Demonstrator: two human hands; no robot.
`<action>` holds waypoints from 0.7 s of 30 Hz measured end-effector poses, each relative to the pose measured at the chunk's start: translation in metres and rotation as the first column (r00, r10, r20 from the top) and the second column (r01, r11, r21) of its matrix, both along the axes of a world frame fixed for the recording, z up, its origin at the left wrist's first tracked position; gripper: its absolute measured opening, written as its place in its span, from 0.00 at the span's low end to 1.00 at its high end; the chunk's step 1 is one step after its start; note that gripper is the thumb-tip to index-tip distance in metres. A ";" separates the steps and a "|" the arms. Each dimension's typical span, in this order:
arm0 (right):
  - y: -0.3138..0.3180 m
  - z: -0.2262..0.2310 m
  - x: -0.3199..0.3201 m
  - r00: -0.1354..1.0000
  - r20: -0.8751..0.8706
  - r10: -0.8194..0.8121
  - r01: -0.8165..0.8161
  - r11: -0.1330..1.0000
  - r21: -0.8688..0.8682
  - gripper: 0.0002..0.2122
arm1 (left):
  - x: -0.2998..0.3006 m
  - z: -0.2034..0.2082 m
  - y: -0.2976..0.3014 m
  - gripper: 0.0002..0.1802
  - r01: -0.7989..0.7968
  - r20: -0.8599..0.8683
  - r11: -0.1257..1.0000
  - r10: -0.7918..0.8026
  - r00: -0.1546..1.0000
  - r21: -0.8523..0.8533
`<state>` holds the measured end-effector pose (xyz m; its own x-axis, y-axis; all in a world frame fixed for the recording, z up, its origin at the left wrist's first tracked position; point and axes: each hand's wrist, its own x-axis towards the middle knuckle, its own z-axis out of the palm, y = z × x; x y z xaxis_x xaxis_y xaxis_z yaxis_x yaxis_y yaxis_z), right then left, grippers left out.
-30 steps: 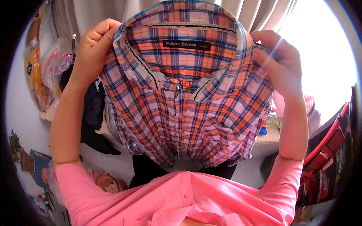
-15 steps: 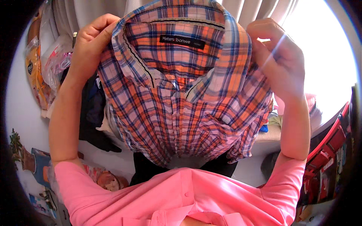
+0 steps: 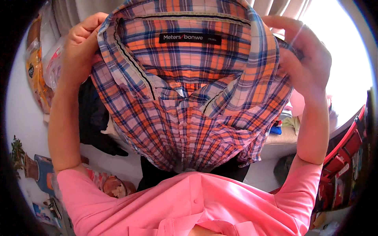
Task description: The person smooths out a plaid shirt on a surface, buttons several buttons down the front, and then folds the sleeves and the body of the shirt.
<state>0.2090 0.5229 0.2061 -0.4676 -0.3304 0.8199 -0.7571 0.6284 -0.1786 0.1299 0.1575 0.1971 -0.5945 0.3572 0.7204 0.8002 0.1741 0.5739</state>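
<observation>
Fingers (image 3: 93, 20) of the left hand (image 3: 78, 45) are closed on the plaid shirt (image 3: 183, 122), just left of its collar; those of the right hand (image 3: 311, 59) curl around its cloth right of the collar, their tips partly hidden. Spread between the 2 hands, it hangs in front of the person's pink top (image 3: 193, 206), collar at the far end, 1 black label (image 3: 190, 38) inside. Dark clothing (image 3: 93, 118) lies left, a pale curtain (image 3: 271, 7) hangs far.
</observation>
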 end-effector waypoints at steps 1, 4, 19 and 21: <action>0.001 0.001 -0.001 0.996 -0.054 0.076 -0.074 0.996 0.043 0.15 | 0.000 0.000 0.000 0.10 -0.011 0.000 1.000 0.011 1.000 -0.002; 0.003 0.004 -0.002 0.985 0.045 0.164 -0.169 0.980 0.110 0.19 | -0.001 -0.001 0.003 0.10 0.002 0.004 1.000 -0.002 1.000 -0.015; 0.011 0.006 -0.009 0.935 0.354 -0.022 -0.033 0.989 0.148 0.10 | -0.005 -0.002 0.021 0.10 0.080 -0.006 0.997 -0.080 0.997 -0.017; 0.013 0.004 -0.011 0.952 0.305 -0.023 -0.038 0.981 0.193 0.10 | -0.006 -0.004 0.021 0.10 0.069 -0.013 0.997 -0.069 0.998 -0.023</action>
<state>0.1985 0.5355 0.2104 -0.6815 -0.4733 0.5582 -0.6907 0.6682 -0.2767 0.1241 0.1782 0.1935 -0.5579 0.4133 0.7196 0.8186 0.1312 0.5592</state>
